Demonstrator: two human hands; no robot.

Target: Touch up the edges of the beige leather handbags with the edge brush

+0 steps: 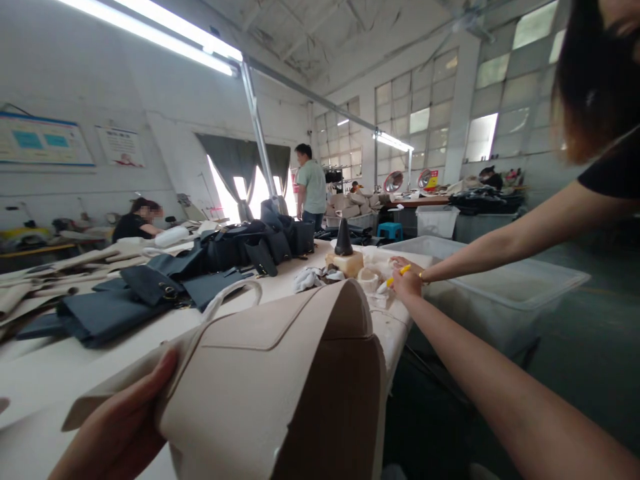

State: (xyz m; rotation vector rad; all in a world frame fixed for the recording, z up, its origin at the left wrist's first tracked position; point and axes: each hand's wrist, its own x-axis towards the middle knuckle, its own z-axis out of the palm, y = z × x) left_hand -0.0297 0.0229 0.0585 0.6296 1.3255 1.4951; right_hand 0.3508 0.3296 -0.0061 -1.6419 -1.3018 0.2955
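Note:
My left hand point(125, 413) is closed on the side of a beige handbag point(250, 360), its thumb on the outer panel. The bag leans over the table with a loop handle on top and its open side towards the right. Stretched out to the table's right edge, my right hand point(409, 285) grips a yellow-handled brush point(390, 283). The brush's pale end is close to a small whitish cup point(369, 280); I cannot tell whether they touch. A co-worker's hand point(400, 263) reaches in just beyond my right hand, partly hidden by it.
A black cone point(343, 239) stands on a yellowish block point(346, 263), beside crumpled rags point(315, 277). Dark blue bags point(115, 310) are piled on the left of the table. A translucent bin point(530, 283) stands to the right, under the co-worker's arm point(500, 237).

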